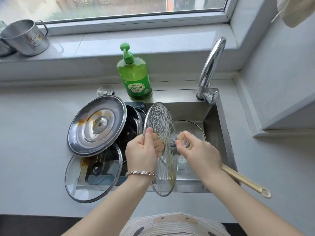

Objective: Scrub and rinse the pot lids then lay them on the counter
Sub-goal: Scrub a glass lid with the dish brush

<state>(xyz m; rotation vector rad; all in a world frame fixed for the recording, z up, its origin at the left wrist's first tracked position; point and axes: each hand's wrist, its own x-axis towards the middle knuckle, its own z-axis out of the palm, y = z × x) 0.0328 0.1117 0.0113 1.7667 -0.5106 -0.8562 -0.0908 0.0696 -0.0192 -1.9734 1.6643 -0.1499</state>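
1. Left hand grips the soapy glass lid by its rim, upright on edge over the sink.
2. Right hand clasps a brush, bristles pressed to the lid's right face.
3. Stained steel lid lies just left.

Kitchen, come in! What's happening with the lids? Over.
Left hand holds soapy glass lid on edge over sink. Right hand scrubs it with brush. Stained steel lid lies at left, unwashed.

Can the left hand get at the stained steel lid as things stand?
Probably not yet: the left hand grips the soapy glass lid. The steel lid lies uncovered close beside it, otherwise free.
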